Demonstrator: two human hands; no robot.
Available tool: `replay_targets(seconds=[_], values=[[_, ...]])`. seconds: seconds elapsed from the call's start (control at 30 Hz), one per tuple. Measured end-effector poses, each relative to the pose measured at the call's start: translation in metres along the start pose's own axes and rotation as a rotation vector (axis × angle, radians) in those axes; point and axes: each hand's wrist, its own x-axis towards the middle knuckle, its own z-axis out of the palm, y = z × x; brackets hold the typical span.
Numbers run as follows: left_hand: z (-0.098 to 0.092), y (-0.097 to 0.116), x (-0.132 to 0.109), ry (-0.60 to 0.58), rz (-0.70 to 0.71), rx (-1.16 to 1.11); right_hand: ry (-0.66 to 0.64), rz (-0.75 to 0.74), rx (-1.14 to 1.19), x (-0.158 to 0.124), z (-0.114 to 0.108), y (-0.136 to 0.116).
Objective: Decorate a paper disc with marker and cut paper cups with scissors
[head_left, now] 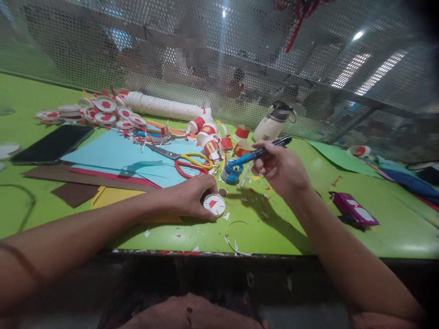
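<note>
The green desk [267, 242], strewn with paper scraps [227, 216], meets a perforated screen [137, 64] beyond both grips. The right grip [286, 170] is closed around a black-and-blue pen [274, 145], whose long axis slants down leftward, tip at the mouth of a small blue-smeared jar [230, 175]. The left grip [192, 196] pinches a red-patched white disc [214, 206], patterned face up. Farther off are red-and-white paper cups [207, 131] and a flask [270, 125].

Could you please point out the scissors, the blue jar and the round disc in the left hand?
Scissors [172, 156], head view: metal by the pivot.
Blue jar [233, 176], head view: front wall.
Round disc [214, 205], head view: its patterned face.
</note>
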Motion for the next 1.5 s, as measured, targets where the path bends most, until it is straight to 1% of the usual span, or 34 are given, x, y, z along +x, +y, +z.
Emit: replay_targets(seconds=[0.03,0.1,0.23,0.3,0.43,0.57,0.63,0.77,0.87,1.0,1.1,1.23,1.37,1.5], values=[[0.001,-0.001,0.000,0.008,0.002,0.002,-0.042,0.023,0.026,-0.004,0.003,0.003],[0.003,-0.003,0.000,0.025,0.006,0.009,-0.070,0.038,0.052,-0.013,0.007,0.011],[0.006,-0.004,0.002,0.044,-0.002,0.034,0.005,0.065,0.108,-0.026,0.008,0.022],[0.006,-0.002,0.002,0.030,-0.026,0.041,0.072,0.096,0.098,-0.030,0.007,0.025],[0.006,0.002,0.000,0.046,-0.069,0.059,0.099,0.088,0.081,-0.033,0.008,0.032],[0.003,0.006,-0.002,0.011,-0.114,0.025,0.062,0.093,0.029,-0.033,0.009,0.043],[-0.001,0.009,-0.003,-0.003,-0.138,-0.050,0.032,0.089,0.015,-0.034,0.010,0.047],[-0.007,0.013,-0.004,-0.074,-0.206,-0.154,-0.041,0.104,0.004,-0.037,0.012,0.050],[-0.009,0.013,-0.003,-0.079,-0.179,-0.173,-0.089,0.097,0.010,-0.040,0.014,0.050],[-0.007,0.007,0.001,-0.078,-0.112,-0.148,-0.150,0.072,0.045,-0.043,0.015,0.052],[-0.004,0.000,0.003,-0.059,-0.069,-0.126,-0.151,0.037,-0.016,-0.044,0.015,0.055],[-0.001,-0.007,0.003,-0.054,-0.039,-0.132,-0.117,0.000,-0.143,-0.046,0.018,0.056],[-0.001,-0.005,0.003,-0.056,-0.066,-0.150,-0.086,-0.066,-0.313,-0.049,0.022,0.051],[-0.001,-0.003,0.002,-0.054,-0.085,-0.155,-0.090,-0.133,-0.400,-0.052,0.025,0.049]])
